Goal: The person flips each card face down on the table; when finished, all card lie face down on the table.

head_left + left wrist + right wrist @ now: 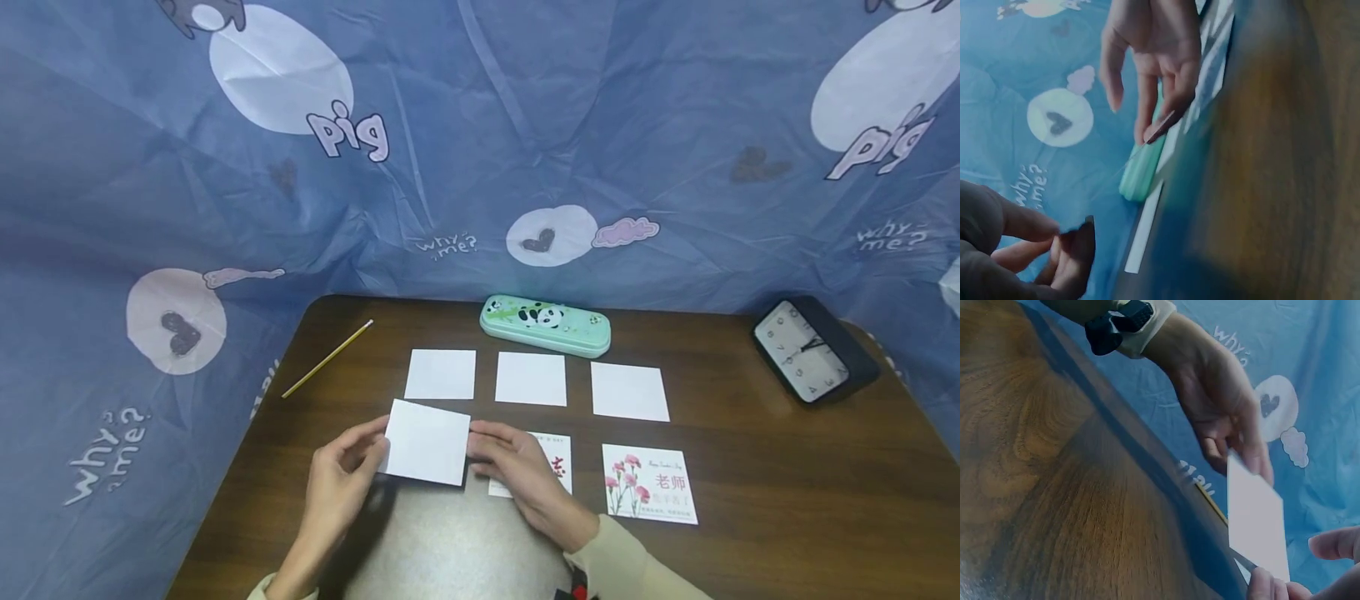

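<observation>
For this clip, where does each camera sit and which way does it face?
Head: above the table, looking forward and down; both hands hold a white card.
Left wrist: low at the left hand, looking across to the right hand and green pencil case.
Right wrist: low at the right hand's fingertips, facing the left hand.
All three views show the card.

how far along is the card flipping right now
Three blank-side cards lie in a row below the pencil case. A fourth card, white side up, is in the grip of the left hand and right hand. Two printed cards remain: one part hidden, and the flower card.
</observation>
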A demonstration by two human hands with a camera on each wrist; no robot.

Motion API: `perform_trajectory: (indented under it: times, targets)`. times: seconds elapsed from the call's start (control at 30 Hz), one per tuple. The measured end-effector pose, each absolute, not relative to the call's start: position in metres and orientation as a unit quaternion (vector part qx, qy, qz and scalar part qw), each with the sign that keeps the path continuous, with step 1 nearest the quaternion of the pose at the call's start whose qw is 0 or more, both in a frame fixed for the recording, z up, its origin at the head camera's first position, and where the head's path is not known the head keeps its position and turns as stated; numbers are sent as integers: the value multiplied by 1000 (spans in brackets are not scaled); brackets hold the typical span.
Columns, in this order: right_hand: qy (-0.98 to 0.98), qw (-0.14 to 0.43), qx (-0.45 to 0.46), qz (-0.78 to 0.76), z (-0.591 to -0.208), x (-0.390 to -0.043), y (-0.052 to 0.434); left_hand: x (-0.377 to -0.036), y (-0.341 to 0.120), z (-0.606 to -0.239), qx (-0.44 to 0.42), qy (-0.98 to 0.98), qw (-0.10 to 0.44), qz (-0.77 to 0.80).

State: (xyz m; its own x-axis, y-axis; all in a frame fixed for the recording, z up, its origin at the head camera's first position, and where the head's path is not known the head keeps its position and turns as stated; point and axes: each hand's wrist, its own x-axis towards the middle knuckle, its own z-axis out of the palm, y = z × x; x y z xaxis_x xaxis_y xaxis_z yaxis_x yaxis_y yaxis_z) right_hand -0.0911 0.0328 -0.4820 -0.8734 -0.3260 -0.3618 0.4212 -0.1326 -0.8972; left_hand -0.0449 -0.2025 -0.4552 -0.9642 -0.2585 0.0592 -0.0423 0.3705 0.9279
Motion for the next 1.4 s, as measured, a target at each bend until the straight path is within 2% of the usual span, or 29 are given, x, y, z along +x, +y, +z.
perform_trajectory:
  times: [0.13, 0.5, 1.4]
  targets:
    - [622, 249, 35, -741, -482, -90, 34, -46, -207, -464, 99, -846, 85, -516]
    - [617, 295, 35, -728, -484, -90, 36, -47, -213, -474, 109, -884, 60, -450]
    - [620, 301, 21, -724, -483, -88, 46, -49, -211, -472, 115, -890, 8, -441]
